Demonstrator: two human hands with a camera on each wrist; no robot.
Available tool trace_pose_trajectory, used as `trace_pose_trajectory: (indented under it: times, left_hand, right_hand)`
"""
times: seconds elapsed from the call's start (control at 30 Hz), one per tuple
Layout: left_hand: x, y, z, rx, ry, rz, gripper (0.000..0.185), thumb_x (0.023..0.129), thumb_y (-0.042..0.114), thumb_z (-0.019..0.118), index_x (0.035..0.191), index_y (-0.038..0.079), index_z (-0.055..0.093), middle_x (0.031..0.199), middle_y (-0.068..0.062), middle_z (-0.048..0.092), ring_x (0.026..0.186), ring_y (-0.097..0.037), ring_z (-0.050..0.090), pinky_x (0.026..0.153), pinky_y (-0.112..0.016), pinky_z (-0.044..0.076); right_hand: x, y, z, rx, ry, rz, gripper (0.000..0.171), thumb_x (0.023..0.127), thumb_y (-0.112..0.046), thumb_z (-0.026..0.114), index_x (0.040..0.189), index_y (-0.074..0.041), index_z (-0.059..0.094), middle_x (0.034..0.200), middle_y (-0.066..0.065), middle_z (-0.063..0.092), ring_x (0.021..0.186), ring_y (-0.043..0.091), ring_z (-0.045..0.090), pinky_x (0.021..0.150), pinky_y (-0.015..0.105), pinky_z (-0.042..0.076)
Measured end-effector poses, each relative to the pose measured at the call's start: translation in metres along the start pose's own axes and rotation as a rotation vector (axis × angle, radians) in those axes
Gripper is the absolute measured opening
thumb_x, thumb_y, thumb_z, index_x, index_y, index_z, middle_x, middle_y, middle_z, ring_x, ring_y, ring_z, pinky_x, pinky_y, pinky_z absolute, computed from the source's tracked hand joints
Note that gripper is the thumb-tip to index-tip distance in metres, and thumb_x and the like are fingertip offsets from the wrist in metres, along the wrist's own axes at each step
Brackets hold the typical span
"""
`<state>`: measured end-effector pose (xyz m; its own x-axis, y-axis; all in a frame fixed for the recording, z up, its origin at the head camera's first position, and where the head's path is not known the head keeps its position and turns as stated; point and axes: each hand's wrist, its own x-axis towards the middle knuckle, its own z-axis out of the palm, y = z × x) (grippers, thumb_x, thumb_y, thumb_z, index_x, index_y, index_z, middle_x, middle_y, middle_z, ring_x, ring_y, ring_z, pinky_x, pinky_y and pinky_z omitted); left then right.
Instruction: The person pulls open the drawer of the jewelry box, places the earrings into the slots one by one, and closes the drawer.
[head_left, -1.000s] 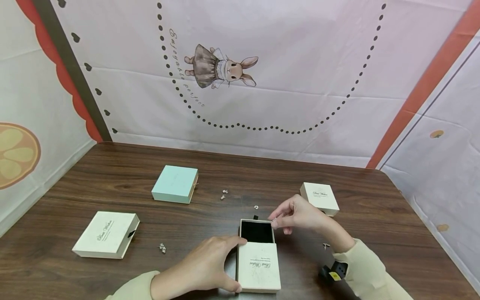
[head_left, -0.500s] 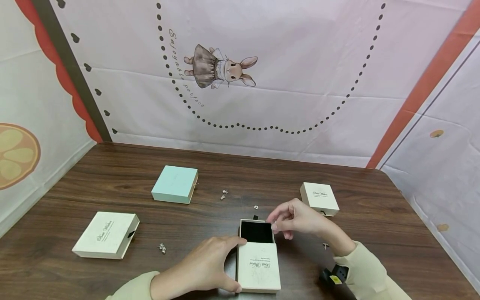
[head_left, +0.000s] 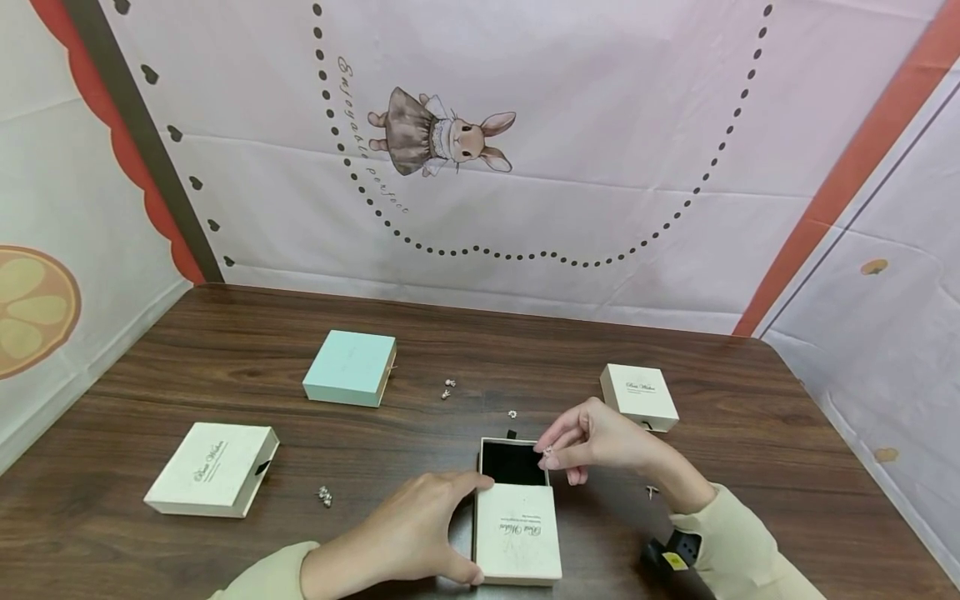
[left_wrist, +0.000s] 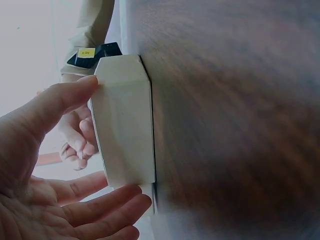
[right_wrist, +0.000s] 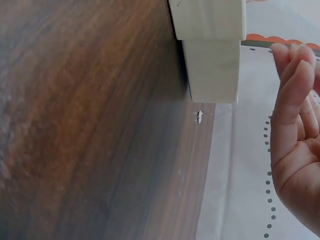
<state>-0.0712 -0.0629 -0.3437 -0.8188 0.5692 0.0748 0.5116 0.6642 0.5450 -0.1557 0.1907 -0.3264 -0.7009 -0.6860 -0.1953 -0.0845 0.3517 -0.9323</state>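
My left hand (head_left: 420, 527) grips a cream cardboard jewelry box (head_left: 517, 546) near the table's front, its thumb at the near end and fingertips at the far part of the sleeve. The box's drawer (head_left: 514, 463) is partly slid out at the far end, showing a black lining and a black pull tab. My right hand (head_left: 600, 439) pinches a tiny silvery earring (head_left: 548, 451) between thumb and index finger, right beside the drawer's right edge. In the left wrist view, the fingers (left_wrist: 107, 212) lie along the box's end and side.
A mint box (head_left: 350, 367) and two more cream boxes, one left (head_left: 210, 468) and one right (head_left: 640, 393), stand shut. Small silvery pieces lie near the left box (head_left: 325, 497), behind the drawer (head_left: 512, 414), by the mint box (head_left: 448, 388) and under the right forearm (head_left: 652, 493).
My right fingertips have shifted slightly at the drawer's edge, and the pinched earring has turned a little into view. The left hand and the box have stayed in place.
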Motion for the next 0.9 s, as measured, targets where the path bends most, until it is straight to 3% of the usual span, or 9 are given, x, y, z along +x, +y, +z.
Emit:
trace_pose_trajectory:
  times: [0.3,0.6,0.77,0.9]
  left_hand:
    - [0.0005,-0.0003,0.0002,-0.005,-0.001,-0.006,0.075,0.051,0.036,0.084,0.117,0.012,0.058,0.106,-0.001,0.064,0.093,-0.013,0.058,0.075,-0.03,0.048]
    - [0.0004,-0.0002,-0.0002,-0.013,-0.01,-0.012,0.076,0.051,0.037,0.084,0.117,0.012,0.057,0.106,-0.001,0.064,0.094,-0.013,0.058,0.076,-0.03,0.048]
    - [0.0003,-0.0004,0.0001,-0.006,-0.009,-0.009,0.075,0.051,0.037,0.084,0.117,0.013,0.057,0.107,0.0,0.063,0.095,-0.014,0.058,0.076,-0.03,0.048]
    - [0.0001,-0.0002,0.0001,-0.004,-0.008,-0.011,0.075,0.051,0.037,0.084,0.117,0.013,0.058,0.108,0.0,0.063,0.096,-0.014,0.057,0.077,-0.031,0.048]
  right_hand:
    - [0.0008,0.0039,0.0013,-0.056,-0.006,-0.057,0.023,0.076,-0.006,0.071,0.091,0.011,0.066,0.07,0.014,0.067,0.042,0.003,0.048,0.042,0.02,0.043]
    - [0.0023,0.006,0.0067,-0.013,-0.011,-0.038,0.022,0.071,-0.001,0.072,0.086,0.013,0.063,0.067,0.007,0.065,0.043,0.004,0.048,0.042,0.019,0.043]
    - [0.0028,0.0065,0.0083,-0.031,-0.021,-0.039,0.02,0.073,-0.002,0.07,0.087,0.012,0.064,0.068,0.012,0.066,0.042,0.003,0.048,0.042,0.019,0.043]
    - [0.0024,0.0066,0.0088,-0.059,-0.034,-0.043,0.019,0.076,-0.002,0.067,0.09,0.011,0.066,0.067,0.026,0.063,0.041,0.003,0.047,0.041,0.02,0.042]
